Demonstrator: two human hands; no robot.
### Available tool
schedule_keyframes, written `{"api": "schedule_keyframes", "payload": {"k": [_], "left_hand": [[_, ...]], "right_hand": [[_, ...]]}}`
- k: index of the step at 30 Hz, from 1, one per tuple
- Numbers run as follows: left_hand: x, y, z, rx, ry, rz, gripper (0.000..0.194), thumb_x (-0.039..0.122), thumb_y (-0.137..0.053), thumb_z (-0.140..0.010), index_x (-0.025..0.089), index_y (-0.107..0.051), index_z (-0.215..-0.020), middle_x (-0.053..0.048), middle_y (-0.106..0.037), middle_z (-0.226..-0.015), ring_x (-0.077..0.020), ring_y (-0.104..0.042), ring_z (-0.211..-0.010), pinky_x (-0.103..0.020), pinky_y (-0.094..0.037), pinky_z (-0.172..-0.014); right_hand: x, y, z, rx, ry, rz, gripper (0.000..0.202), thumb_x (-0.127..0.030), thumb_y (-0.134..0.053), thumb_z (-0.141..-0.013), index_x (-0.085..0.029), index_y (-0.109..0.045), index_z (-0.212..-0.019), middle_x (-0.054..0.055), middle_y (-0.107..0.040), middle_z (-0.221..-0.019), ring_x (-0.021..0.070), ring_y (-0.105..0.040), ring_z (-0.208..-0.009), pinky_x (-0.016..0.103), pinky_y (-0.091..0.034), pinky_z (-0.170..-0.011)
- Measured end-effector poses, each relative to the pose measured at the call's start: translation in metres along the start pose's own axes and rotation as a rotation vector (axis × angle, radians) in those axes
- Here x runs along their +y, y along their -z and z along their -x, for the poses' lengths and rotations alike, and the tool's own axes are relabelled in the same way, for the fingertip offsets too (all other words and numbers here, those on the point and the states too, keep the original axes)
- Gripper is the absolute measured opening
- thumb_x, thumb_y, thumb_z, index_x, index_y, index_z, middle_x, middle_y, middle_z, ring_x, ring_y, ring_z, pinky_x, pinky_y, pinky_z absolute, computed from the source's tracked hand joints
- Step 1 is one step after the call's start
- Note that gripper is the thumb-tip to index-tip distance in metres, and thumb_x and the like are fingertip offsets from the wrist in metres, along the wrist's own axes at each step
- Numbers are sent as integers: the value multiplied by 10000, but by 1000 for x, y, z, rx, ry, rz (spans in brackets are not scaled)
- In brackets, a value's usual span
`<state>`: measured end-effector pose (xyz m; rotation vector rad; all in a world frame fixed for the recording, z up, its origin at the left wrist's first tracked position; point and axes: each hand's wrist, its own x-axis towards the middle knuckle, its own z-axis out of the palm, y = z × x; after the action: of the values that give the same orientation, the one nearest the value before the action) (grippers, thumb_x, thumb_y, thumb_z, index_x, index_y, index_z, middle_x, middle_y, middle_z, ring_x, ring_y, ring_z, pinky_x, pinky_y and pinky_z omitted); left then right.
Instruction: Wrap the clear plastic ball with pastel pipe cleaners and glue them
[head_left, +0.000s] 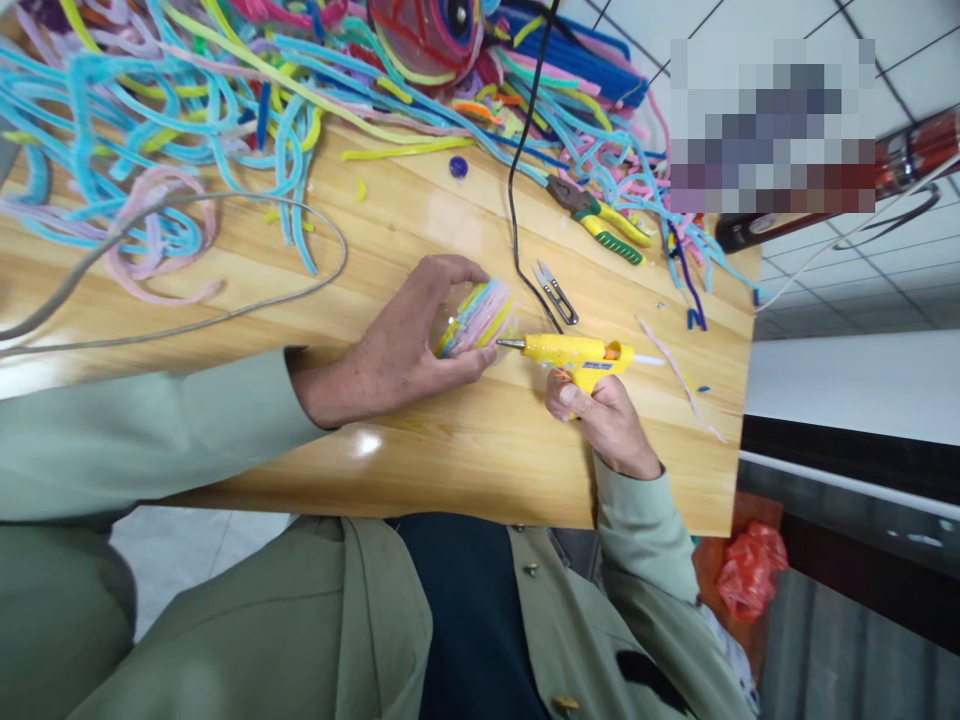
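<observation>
My left hand [409, 340] is wrapped round a clear plastic bottle [480, 315] covered in bands of pink, yellow and blue pipe cleaner. In my right hand [604, 415] is a yellow hot glue gun [574, 350], a white glue stick poking from its back end. The metal nozzle points left and meets the bottle's side close to my left thumb; whether it touches the surface I cannot tell. Just beyond the gun lie small thread snips [555, 292]. A pink pipe cleaner [681, 380] rests to the right of the gun.
Tangled pipe cleaners [217, 130] heap along the table's far side. Pliers [600, 215] with yellow-green handles and a purple cap [458, 167] lie nearer. A black cord [515, 200] crosses the table, and a grey cable [300, 207] loops at left. A red plastic bag [752, 570] sits at lower right.
</observation>
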<state>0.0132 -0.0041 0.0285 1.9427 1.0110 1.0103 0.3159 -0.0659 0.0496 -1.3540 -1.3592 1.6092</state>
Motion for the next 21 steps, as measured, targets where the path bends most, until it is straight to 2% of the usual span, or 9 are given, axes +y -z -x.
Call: {"api": "schedule_keyframes", "payload": {"k": [7,15,21], "left_hand": [[0,1,0,-6,-15,9,609,487,-812,-990,276,-540,-1493,-131,-650,-1514,-343,-645,-1446,-541,-543,-1281],[0,0,0,-1,-14,1,586,476,-792,-1003,273,-544,-1494,-126,-653,-1514,-332,-640,-1447,-522,-548,-1277],[-2,0,-1,4,-61,19,589,508,-781,-1011,271,-538,-1493,-129,-656,-1486,-332,-658,-1412,-539,-568,-1248]], "right_hand": [[-2,1,0,-37,15,5,496,-614,-788,-1016,-220,-627,-761,-42,-524,-670,124,-435,-617,310,-348,-600],[-2,-1,-2,-37,35,-21,459,-583,-795,-1023,-217,-647,-790,-39,-538,-690,122,-436,-621,305,-350,-593],[0,0,-1,-41,36,-40,454,-569,-798,-1026,-217,-644,-784,-40,-536,-694,120,-435,-625,301,-344,-588]]}}
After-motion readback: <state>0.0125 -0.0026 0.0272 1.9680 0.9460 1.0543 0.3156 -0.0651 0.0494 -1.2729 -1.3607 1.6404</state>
